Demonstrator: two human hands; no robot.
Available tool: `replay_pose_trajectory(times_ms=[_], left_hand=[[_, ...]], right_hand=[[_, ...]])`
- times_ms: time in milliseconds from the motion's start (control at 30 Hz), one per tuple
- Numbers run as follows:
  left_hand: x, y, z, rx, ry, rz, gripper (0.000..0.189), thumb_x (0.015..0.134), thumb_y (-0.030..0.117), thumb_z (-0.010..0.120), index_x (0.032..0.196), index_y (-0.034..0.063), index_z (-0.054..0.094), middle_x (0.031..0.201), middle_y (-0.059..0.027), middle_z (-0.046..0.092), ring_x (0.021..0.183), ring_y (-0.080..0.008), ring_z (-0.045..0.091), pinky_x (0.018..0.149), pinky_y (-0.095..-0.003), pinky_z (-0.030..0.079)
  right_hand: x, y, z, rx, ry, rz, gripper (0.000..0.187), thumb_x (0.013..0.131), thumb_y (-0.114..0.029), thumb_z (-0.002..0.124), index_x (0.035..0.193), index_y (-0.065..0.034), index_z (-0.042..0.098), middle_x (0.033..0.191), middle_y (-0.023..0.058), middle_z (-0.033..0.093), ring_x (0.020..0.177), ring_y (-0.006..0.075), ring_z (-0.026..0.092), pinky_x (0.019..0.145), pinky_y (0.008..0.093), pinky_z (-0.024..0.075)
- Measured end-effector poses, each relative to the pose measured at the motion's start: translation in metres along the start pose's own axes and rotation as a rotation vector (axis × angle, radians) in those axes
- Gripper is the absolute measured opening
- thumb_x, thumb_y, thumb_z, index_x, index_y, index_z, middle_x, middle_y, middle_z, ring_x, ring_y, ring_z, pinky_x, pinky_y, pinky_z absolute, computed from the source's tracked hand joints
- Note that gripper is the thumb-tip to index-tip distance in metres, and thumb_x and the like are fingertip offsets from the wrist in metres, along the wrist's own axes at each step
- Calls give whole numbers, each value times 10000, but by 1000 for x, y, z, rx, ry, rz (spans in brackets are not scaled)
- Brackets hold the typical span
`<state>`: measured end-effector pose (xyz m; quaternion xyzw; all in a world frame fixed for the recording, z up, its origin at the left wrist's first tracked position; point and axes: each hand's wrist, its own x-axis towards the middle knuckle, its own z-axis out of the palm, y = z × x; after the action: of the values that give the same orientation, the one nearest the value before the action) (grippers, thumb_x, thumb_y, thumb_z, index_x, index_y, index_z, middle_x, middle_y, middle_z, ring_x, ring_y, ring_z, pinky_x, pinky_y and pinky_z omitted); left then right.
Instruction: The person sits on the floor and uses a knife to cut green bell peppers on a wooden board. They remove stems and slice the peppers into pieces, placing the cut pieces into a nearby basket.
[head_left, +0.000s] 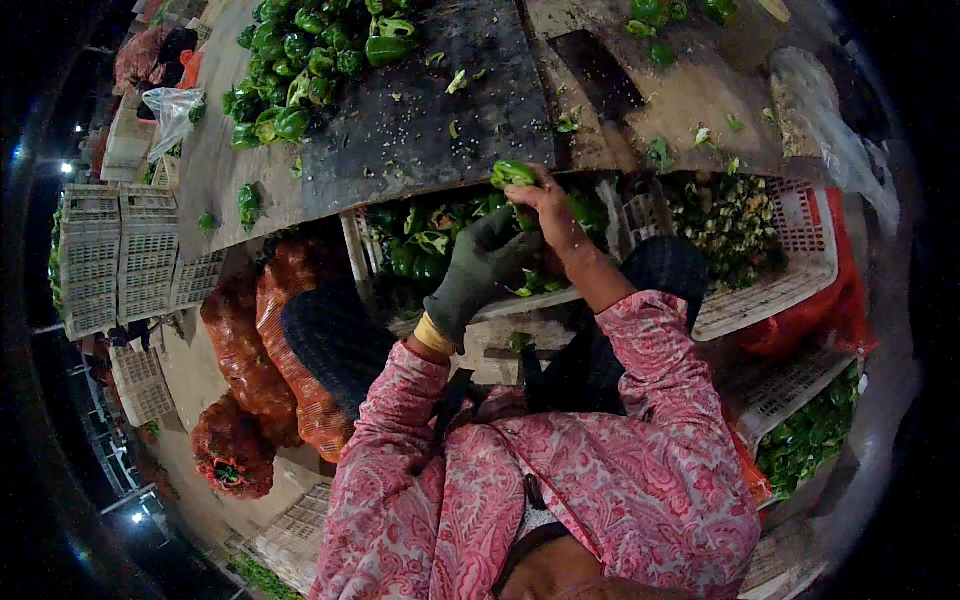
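My right hand (553, 208), bare, grips a piece of green bell pepper (513, 174) between thumb and fingers, just past the table's near edge. Close by on the left is my left hand (486, 262), in a dark grey-green glove with a yellow cuff. Its fingers curl toward the right hand; whether they hold something is hidden. Both hands are over a plastic crate (517, 306) of green peppers, many cut open. To the right, a white crate (814, 289) contains pale and green pepper trimmings.
A heap of green bell peppers (300, 56) lies on the table, beside a dark board (465, 112) strewn with seeds and scraps. Orange mesh sacks (300, 360) stand at my left knee. Stacked white crates (124, 255) rise at far left. Another crate of peppers (814, 435) sits behind right.
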<state>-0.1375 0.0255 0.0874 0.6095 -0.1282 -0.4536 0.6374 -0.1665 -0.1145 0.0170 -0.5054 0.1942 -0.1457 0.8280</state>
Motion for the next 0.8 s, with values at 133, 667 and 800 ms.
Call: replay_pose_trajectory(times_ms=[133,667,800], left_hand=[[-2,16,-12,-121,-136,-149,202,899,175,646,1056,51,616,862,-11,652,678,-98,623,560,-234,476],[-30,-43,17,96,314,231,269,844,77,691,1079,2,583,798,-43,656,573,-110,610,471,-243,456],[-33,-57,22,-9,386,171,277,877,114,657,1126,17,585,767,-49,650,521,-137,604,438,-238,440]], right_hand=[[-6,-6,1,78,-52,146,280,802,-123,644,1073,-52,639,960,22,647,943,130,590,892,275,445],[-21,6,20,-234,-70,-28,408,788,-87,663,1170,-23,535,992,44,616,902,119,568,833,280,470],[-28,-8,32,-251,64,-179,428,794,-87,659,1195,-50,513,988,40,599,899,129,560,832,284,466]])
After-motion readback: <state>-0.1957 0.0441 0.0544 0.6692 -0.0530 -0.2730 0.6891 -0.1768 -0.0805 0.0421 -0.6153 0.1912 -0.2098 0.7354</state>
